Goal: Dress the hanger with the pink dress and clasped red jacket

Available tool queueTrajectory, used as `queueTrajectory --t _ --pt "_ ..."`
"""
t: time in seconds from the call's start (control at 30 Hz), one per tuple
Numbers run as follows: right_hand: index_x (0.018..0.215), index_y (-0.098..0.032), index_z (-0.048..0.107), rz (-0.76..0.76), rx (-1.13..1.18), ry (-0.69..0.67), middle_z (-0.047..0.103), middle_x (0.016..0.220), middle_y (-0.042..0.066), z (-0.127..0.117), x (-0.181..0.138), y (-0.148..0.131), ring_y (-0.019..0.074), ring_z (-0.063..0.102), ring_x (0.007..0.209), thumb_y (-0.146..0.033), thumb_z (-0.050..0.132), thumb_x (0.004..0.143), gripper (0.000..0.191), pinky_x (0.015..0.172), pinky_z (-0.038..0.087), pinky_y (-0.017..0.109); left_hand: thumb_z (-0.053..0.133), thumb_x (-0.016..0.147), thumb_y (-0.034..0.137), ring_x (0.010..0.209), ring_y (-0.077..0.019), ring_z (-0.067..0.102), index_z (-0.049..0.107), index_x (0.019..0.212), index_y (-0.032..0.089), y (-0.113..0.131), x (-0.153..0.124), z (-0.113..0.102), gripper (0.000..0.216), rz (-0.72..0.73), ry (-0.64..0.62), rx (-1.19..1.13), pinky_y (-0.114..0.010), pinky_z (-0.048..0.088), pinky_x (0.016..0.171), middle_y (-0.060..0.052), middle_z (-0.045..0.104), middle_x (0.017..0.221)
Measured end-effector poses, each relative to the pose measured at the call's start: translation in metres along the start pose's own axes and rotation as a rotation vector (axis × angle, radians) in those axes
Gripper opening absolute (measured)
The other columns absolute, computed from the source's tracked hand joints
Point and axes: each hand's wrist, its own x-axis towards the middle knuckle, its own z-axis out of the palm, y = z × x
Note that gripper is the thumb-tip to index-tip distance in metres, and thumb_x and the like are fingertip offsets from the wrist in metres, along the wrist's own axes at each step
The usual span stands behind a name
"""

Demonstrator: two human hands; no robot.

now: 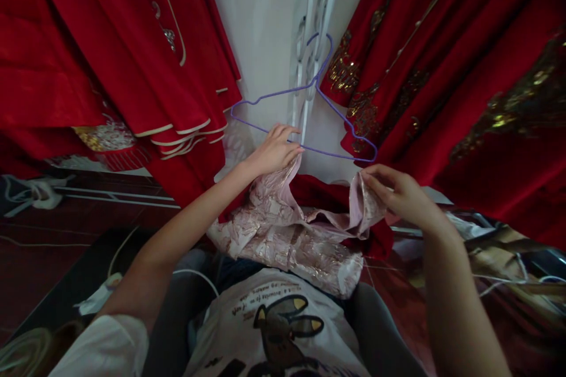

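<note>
A shiny pink brocade garment (pixel 283 241) with a smooth pink lining lies bunched over my lap, its neckline towards the hanger. My left hand (pixel 276 150) is closed at one shoulder of it, fingers overlapping the lower bar of a purple hanger (pixel 327 153). Whether those fingers also grip the bar, I cannot tell. Thumb and fingers of my right hand (pixel 400 194) pinch the garment's other shoulder, just below the hanger's right end. The hanger's hook is up against white vertical bars, and no part of the garment visibly hangs on it.
Red garments with silver trim (pixel 168 41) hang at the left. More red garments with gold sequins (pixel 508 112) hang at the right. A white panel with white bars (pixel 256 23) stands between them. Bags and cords (pixel 499 241) clutter the right side. A white cable lies at the lower left.
</note>
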Motion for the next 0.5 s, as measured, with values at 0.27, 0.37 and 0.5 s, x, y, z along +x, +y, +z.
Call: queueTrajectory --t 0.27,0.37,0.5 --pt "0.099 -0.020 0.067 0.229 0.052 0.116 0.070 0.090 0.006 -0.019 -0.001 0.024 0.0174 0.062 0.075 -0.049 0.057 0.087 0.033 0.067 0.051 0.027 0.034 0.101 0.043 0.094 -0.0235 0.052 0.074 0.091 0.019 -0.005 -0.019 0.013 0.048 -0.080 -0.076 0.032 -0.044 0.036 0.091 -0.009 0.060 0.091" --pt "0.100 -0.018 0.068 0.371 -0.014 0.162 0.072 0.087 0.007 -0.031 -0.006 0.048 0.0180 0.063 0.072 -0.044 0.059 0.085 0.031 0.066 0.051 0.029 0.036 0.101 0.043 0.089 -0.0221 0.051 0.073 0.084 0.018 -0.004 -0.028 -0.005 0.048 -0.067 -0.074 0.010 -0.042 0.034 0.088 -0.008 0.059 0.086" --pt "0.098 -0.017 0.069 0.369 0.019 0.324 0.072 0.086 0.008 -0.031 -0.004 0.064 0.0188 0.064 0.072 -0.042 0.060 0.083 0.031 0.072 0.051 0.032 0.037 0.101 0.044 0.088 -0.0203 0.051 0.071 0.079 0.018 -0.003 -0.032 -0.023 0.048 -0.047 -0.083 -0.024 -0.039 0.033 0.085 -0.006 0.058 0.083"
